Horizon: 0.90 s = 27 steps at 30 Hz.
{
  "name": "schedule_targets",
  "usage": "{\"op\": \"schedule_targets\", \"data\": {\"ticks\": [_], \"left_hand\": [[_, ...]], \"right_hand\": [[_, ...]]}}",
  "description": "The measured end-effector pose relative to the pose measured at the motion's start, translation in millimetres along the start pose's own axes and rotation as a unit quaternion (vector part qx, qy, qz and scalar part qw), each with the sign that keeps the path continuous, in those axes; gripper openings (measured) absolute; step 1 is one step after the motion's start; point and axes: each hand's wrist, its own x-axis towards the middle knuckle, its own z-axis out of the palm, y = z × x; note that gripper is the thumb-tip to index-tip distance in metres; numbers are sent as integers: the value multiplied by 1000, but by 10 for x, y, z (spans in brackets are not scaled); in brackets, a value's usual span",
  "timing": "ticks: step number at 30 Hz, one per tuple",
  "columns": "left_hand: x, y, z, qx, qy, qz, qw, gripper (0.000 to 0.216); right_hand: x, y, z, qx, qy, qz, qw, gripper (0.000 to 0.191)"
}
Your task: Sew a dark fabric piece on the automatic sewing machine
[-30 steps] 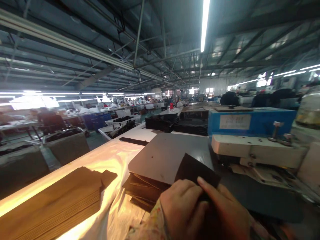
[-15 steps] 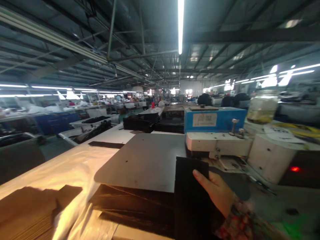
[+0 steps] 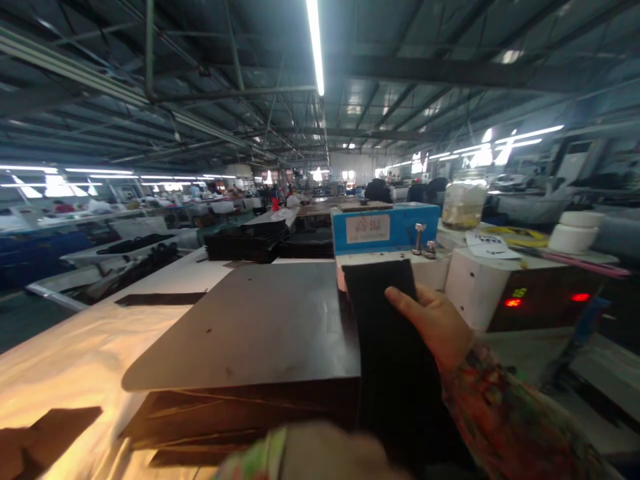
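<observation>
A long black strip of sheet material [image 3: 395, 353] hangs from my right hand [image 3: 437, 320], its thumb on the near face and the other fingers hidden behind. The strip's upper end is in front of the white machine head [image 3: 430, 267] with a blue top cover [image 3: 310, 230]. My left hand [image 3: 330, 453] shows blurred at the bottom edge, near the strip's lower part; its fingers are smeared. Left of the strip lies a flat grey metal plate [image 3: 265, 327], above a stack of dark brown sheets [image 3: 240, 417].
Piles of black sheets [image 3: 245, 241] lie behind the plate. One dark strip [image 3: 160, 298] rests on the pale table [image 3: 75, 353]. At the right stand a control box [image 3: 540, 303] with red digits, a glass jar [image 3: 465, 200] and a white bottle [image 3: 575, 233].
The view has turned right. My right hand has raised the black strip, so its top now covers part of the machine head. My left hand has come in at the bottom.
</observation>
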Motion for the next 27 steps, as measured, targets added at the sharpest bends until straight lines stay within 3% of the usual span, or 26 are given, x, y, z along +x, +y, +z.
{"op": "schedule_targets", "data": {"ticks": [3,5,7,11,15,20,27], "left_hand": [[246,-210,-161,18,-16,-29,999,20],[395,-473,-135,33,-38,-93,994,22],[458,-748,-18,3,-41,-163,986,30],[386,-1063,297,-157,-133,-263,943,32],[309,-1084,463,-262,-96,-291,915,29],[304,-1101,495,-293,-86,-305,902,28],[306,-1087,458,-283,-79,-343,892,25]], "right_hand": [[94,331,24,-110,-67,2,992,33],[154,552,48,-188,-78,-18,979,30],[190,677,65,-249,-80,-37,964,29],[196,679,68,-346,-73,-59,934,25],[188,674,49,-432,-15,-68,899,22],[164,739,28,-394,21,-68,916,25],[134,717,23,-412,21,-76,908,26]]}}
